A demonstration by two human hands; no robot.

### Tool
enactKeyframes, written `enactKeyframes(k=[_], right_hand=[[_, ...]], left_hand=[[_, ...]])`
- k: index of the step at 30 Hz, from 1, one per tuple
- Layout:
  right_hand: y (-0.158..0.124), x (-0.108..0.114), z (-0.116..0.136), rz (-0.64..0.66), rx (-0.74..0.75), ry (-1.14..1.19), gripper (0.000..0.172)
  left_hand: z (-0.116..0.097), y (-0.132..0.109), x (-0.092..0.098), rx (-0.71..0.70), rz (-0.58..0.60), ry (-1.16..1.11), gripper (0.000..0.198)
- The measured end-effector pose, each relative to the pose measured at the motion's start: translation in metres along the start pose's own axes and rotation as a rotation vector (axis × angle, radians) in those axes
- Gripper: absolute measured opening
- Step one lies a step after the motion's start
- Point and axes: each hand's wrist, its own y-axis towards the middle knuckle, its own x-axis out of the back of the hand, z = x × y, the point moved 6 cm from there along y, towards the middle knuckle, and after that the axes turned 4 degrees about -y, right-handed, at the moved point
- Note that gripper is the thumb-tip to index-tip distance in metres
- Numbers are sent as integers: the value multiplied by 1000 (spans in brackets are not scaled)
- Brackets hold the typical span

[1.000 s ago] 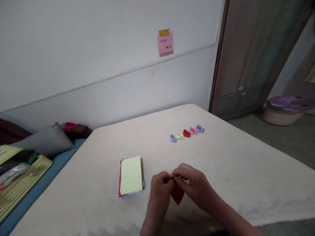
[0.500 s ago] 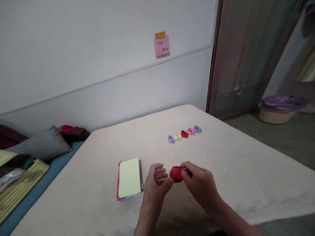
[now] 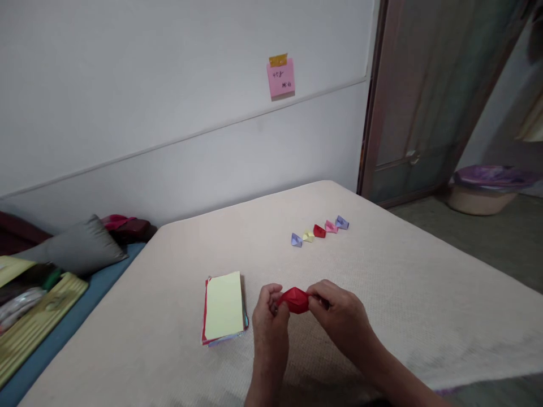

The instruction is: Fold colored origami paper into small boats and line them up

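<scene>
A red folded paper boat (image 3: pixel 296 300) is held between my two hands above the pale bedspread. My left hand (image 3: pixel 270 311) pinches its left tip between thumb and fingers. At the opposite tip, my right hand (image 3: pixel 335 305) is closed on the paper, its fingertips partly hidden. Left of my hands lies a stack of coloured paper (image 3: pixel 224 308) with a pale yellow sheet on top. Farther back, several small folded boats stand in a slanting row, among them a yellow one (image 3: pixel 308 236), a red one (image 3: pixel 319 231) and a pink one (image 3: pixel 331 226).
The pale cover (image 3: pixel 161 294) spreads up to a white wall with a taped pink note (image 3: pixel 281 78). At the left are a grey pillow (image 3: pixel 91 246) and a yellow slatted item (image 3: pixel 46 316). A basin (image 3: pixel 483 198) with purple plastic stands on the floor at right.
My left hand has closed on the left end of the red paper, which it was apart from before. The red piece now shows a longer, pointed shape and sits slightly farther left.
</scene>
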Motion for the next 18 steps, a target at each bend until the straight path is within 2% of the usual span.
enactKeyframes(k=[4,9,18], right_hand=[[-1,-2,5,4,46,100,18],[-2,-2,17,60,204,167,30],[-3,-8,20,191,184,160,36]], left_hand=[[0,1,-1,15,5,-39,23],[1,1,1,39,3,-63,21],[-1,1,2,76,-7,-93,21]])
